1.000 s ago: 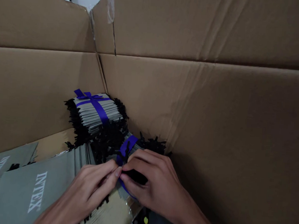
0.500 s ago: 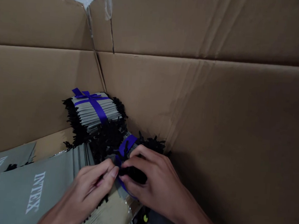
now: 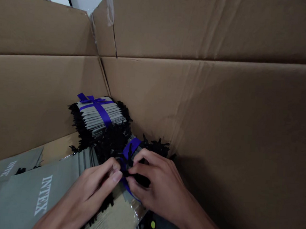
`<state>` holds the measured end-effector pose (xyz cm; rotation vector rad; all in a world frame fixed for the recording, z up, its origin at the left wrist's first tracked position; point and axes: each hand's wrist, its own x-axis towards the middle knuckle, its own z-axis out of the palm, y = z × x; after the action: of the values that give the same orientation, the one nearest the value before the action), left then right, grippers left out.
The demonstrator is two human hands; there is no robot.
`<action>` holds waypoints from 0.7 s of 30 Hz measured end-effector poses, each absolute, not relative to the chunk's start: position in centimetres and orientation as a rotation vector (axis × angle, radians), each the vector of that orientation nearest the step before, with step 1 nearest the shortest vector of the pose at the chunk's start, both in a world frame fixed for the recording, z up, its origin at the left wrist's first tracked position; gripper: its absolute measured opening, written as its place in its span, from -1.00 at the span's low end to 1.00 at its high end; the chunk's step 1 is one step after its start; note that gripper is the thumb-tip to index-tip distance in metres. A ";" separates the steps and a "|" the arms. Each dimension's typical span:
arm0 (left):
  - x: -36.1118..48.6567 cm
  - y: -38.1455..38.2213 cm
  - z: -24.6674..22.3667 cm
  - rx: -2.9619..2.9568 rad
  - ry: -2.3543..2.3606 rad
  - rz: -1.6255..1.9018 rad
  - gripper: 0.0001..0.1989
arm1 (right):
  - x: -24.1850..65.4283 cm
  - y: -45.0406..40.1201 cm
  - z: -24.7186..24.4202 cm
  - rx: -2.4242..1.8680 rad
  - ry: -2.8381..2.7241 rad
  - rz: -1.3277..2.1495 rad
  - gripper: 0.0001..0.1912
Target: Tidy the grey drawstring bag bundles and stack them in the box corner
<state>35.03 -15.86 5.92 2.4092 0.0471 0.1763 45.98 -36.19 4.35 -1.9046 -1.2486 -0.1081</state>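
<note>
hands: left hand (image 3: 84, 193) and right hand (image 3: 158, 186) coming together, fingertips pinching a blue ribbon (image 3: 131, 148)
bundle: black-fringed grey bundle (image 3: 153, 147) sitting just ahead of both hands, right hand lying closer, long axis hidden
room: cardboard box wall (image 3: 195, 114) rising close on the right, second ribboned bundle (image 3: 100, 116) touching behind, intex packets (image 3: 32, 196) lying left

Ribbon (image 3: 131, 148) hidden by fingers (image 3: 144, 166), INTEX packet (image 3: 32, 193) cut off

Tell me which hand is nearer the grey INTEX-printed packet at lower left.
Left hand: nearer, lying along the lower right edge of the grey INTEX-printed packet. Right hand: farther off, past the left hand, at the blue ribbon on a black-fringed bundle.
</note>
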 end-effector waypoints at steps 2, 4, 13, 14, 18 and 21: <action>35.4 -15.9 6.2 2.469 -0.029 0.165 -0.64 | 45.9 -36.2 4.4 -1.939 -1.249 -0.129 -0.94; 35.7 -15.9 6.4 2.503 -0.077 0.198 -0.64 | 45.8 -36.2 4.5 -1.961 -1.250 -0.153 -0.94; 36.1 -17.4 7.1 2.181 0.241 0.107 -0.42 | 45.2 -35.8 4.2 -1.944 -1.214 -0.240 -0.84; 36.0 -17.5 7.2 2.154 0.262 0.103 -0.40 | 45.0 -35.7 4.2 -1.945 -1.215 -0.264 -0.83; 35.8 -17.6 7.3 2.070 0.320 0.098 -0.37 | 44.8 -35.4 4.0 -1.927 -1.213 -0.354 -0.81; 36.0 -17.5 7.2 2.012 0.345 0.089 -0.38 | 44.9 -35.3 3.9 -1.912 -1.217 -0.354 -0.80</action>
<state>35.97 -17.51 7.16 2.0117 0.3447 0.0893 44.88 -35.35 3.94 -1.9117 -1.2166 -0.3540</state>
